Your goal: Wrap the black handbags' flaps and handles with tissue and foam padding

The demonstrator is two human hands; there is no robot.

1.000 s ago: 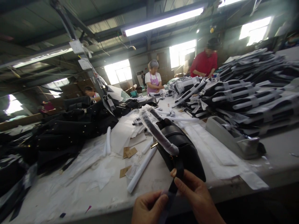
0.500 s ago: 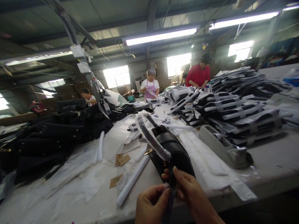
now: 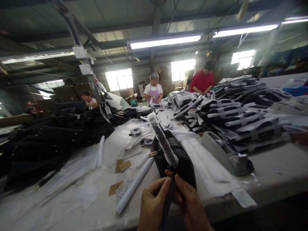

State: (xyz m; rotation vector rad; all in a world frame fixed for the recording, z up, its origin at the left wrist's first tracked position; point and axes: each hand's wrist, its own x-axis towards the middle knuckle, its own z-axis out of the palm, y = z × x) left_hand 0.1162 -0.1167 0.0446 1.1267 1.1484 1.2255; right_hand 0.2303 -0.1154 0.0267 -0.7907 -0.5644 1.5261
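Note:
A black handbag (image 3: pixel 181 153) lies on the table in front of me, its handle (image 3: pixel 163 141) wrapped in clear plastic film. A gold clasp (image 3: pixel 152 154) shows on its left side. Beside the bag's near end, my left hand (image 3: pixel 152 202) pinches a dark strap (image 3: pixel 167 205) between thumb and finger. My right hand (image 3: pixel 190 200) grips the same strap from the other side, its thumb close to the left fingertips. The strap hangs down between both hands. Fingers hide where it joins the bag.
A grey tape dispenser (image 3: pixel 222 154) stands right of the bag, before stacked wrapped pieces (image 3: pixel 247 122). White tubes (image 3: pixel 134 186), brown cards (image 3: pixel 125 165) and white sheets (image 3: pixel 117 138) lie to the left. Black bags (image 3: pixel 48 138) are heaped farther left. Two people (image 3: pixel 154 89) work across the table.
Both hands have shifted slightly left and their fingertips are closer together on the strap. The wrapped handle stands more upright, uncovering coiled straps behind it.

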